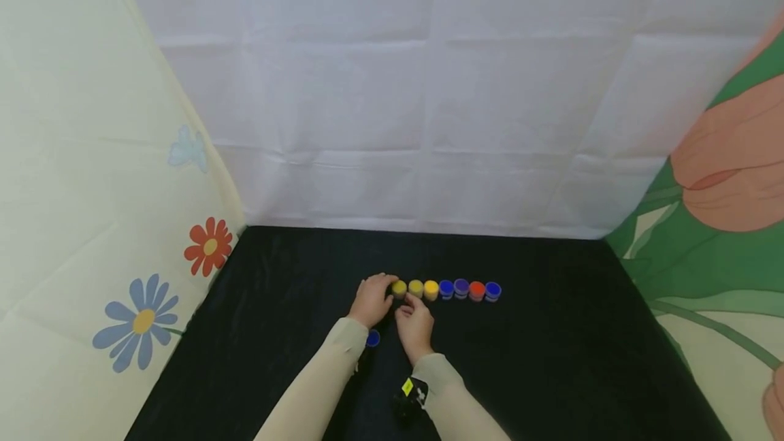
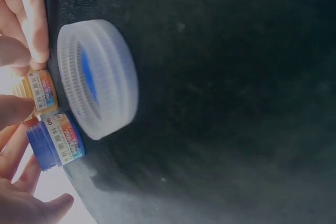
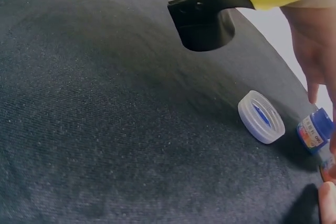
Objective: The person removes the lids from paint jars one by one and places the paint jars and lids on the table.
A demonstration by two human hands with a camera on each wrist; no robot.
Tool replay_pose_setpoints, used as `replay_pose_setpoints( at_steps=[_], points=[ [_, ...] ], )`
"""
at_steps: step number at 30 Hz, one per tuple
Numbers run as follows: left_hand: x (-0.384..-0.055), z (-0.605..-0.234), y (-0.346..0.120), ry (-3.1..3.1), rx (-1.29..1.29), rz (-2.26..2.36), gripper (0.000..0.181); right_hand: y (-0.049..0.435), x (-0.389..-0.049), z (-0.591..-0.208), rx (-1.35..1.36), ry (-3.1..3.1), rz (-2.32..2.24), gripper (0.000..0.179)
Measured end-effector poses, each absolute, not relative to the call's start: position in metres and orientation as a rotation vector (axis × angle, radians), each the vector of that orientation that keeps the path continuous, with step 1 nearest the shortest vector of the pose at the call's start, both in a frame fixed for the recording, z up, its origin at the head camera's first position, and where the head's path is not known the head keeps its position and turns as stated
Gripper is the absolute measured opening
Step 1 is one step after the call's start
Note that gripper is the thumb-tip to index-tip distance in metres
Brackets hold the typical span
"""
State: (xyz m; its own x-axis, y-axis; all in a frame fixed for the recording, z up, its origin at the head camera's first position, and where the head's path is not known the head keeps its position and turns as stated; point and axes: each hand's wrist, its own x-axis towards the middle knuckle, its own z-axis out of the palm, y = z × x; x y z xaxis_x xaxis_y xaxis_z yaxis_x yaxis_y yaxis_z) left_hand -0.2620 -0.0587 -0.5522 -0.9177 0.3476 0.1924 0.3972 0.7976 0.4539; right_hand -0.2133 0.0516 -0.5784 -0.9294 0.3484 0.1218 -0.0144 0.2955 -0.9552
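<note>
In the head view, my left hand (image 1: 370, 299) and right hand (image 1: 415, 325) meet at the left end of a row of small paint jars. The end jar, a yellow paint jar (image 1: 399, 290), has fingers of both hands at its sides. The left wrist view shows thumbs and fingertips close round this yellow paint jar (image 2: 43, 93). Beside it, by my left fingers, stands a blue paint jar (image 2: 62, 142) with its threaded neck bare. A translucent cap (image 2: 123, 77), blue inside, lies nearer on the cloth; the right wrist view also shows the cap (image 3: 252, 116).
Several more jars continue the row rightward: yellow (image 1: 431, 290), blue (image 1: 446, 288), purple (image 1: 461, 288), red (image 1: 477, 290) and blue (image 1: 493, 291). Black cloth (image 1: 551, 359) covers the table. A white sheet (image 1: 429, 121) hangs behind, with patterned sheets at both sides.
</note>
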Motion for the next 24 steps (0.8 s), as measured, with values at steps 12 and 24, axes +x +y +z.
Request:
replay_pose_setpoints(
  at_steps=[12, 24],
  points=[
    [-0.255, -0.556, -0.061, -2.753, -0.616, -0.780, 0.027, 0.055, -0.214, -0.580, -0.311, -2.242, 1.635, 0.033],
    [-0.240, -0.560, -0.059, -2.673, -0.676, -0.695, 0.026, 0.058, -0.206, -0.586, -0.314, -2.188, 1.636, 0.025]
  ],
)
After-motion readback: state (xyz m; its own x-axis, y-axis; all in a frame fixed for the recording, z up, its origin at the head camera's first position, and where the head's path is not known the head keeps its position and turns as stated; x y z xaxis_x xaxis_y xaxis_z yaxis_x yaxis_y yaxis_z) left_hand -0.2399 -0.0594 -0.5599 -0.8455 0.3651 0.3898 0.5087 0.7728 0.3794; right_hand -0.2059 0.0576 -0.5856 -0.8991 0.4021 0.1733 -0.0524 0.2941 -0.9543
